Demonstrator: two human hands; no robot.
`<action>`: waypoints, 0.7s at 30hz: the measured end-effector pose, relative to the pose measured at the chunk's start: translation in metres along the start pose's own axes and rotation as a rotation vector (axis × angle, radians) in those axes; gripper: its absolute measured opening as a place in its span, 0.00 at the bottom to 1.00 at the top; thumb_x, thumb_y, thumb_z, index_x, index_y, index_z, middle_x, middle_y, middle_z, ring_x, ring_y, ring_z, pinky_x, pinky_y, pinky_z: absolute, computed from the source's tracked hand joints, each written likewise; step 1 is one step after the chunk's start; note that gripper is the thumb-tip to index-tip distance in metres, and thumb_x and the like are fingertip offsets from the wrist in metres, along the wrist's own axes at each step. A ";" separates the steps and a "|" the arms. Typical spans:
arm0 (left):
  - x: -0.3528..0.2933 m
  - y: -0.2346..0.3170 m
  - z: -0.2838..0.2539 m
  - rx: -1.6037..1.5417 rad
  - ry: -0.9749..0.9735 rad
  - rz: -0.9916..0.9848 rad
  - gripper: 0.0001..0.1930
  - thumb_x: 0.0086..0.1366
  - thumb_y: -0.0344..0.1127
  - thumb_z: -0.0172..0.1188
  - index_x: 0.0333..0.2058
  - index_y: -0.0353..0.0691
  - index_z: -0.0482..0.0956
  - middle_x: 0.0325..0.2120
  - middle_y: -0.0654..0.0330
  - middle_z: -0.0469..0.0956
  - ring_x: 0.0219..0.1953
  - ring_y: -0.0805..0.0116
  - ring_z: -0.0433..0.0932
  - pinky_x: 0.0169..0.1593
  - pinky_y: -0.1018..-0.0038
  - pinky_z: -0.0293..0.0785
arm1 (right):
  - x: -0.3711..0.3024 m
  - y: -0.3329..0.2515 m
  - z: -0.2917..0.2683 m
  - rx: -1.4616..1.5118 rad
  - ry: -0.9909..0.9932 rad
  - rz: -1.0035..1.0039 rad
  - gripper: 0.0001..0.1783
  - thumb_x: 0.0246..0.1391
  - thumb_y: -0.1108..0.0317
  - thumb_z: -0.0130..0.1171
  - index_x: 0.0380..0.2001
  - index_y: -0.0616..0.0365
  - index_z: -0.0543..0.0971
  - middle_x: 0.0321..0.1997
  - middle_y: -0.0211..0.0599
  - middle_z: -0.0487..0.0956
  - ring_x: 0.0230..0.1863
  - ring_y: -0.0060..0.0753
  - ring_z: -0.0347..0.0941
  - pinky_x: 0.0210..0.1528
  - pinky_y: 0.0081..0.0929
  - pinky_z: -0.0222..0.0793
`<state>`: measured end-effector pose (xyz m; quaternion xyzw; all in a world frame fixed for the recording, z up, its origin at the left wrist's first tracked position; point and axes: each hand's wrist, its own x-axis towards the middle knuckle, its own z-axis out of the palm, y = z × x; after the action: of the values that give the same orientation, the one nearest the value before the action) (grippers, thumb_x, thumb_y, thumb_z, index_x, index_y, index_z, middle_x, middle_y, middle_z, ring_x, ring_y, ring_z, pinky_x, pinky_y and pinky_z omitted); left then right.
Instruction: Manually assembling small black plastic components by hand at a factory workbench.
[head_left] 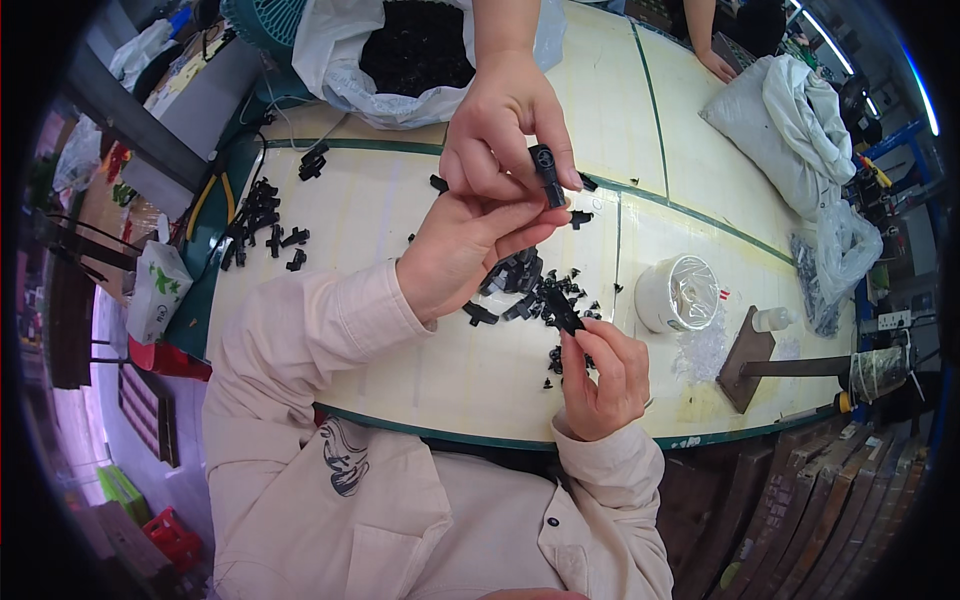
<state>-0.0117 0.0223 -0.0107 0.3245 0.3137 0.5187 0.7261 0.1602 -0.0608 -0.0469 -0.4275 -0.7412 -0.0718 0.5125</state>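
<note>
A co-worker's hand [500,125] reaches in from the far side, holding a small black plastic part [546,170] with a round end. Just beneath it, my left hand [455,250] has its thumb and fingers at the lower end of that same part, partly covered by the co-worker's hand. Nearer to me, my right hand [607,378] pinches another black plastic piece [563,312] between thumb and fingers. Beyond this piece lie a pile of black curved parts [515,272] and a scatter of tiny black pieces [572,287].
More black parts [258,215] lie on the table's left side. A white bag of black pieces [345,70] stands at the back. To the right are a white tub [655,295], a brown metal stand [745,365], a small bottle [773,319] and a full white sack [775,130].
</note>
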 end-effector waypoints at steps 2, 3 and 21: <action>-0.007 0.001 -0.003 0.095 0.010 -0.096 0.12 0.64 0.33 0.53 0.44 0.32 0.72 0.38 0.57 0.76 0.42 0.70 0.76 0.44 0.78 0.75 | -0.001 0.001 -0.004 -0.053 -0.029 -0.041 0.17 0.33 0.82 0.68 0.31 0.62 0.77 0.34 0.39 0.77 0.26 0.32 0.71 0.26 0.23 0.65; -0.012 0.001 -0.005 0.189 0.023 -0.189 0.14 0.63 0.35 0.55 0.44 0.33 0.72 0.38 0.57 0.76 0.41 0.71 0.77 0.42 0.78 0.75 | -0.001 0.002 -0.005 -0.053 -0.029 -0.037 0.17 0.33 0.82 0.68 0.31 0.62 0.77 0.34 0.39 0.77 0.26 0.32 0.71 0.26 0.23 0.65; -0.055 -0.003 -0.045 0.003 -0.609 -0.832 0.26 0.64 0.32 0.53 0.58 0.35 0.58 0.41 0.51 0.75 0.37 0.68 0.79 0.44 0.73 0.78 | 0.006 -0.001 -0.013 0.152 -0.411 -0.610 0.11 0.37 0.75 0.62 0.30 0.62 0.79 0.43 0.39 0.77 0.38 0.29 0.71 0.33 0.23 0.66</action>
<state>-0.0600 -0.0241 -0.0330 0.3097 0.1915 0.0674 0.9289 0.1677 -0.0651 -0.0360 -0.1533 -0.9252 -0.0785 0.3382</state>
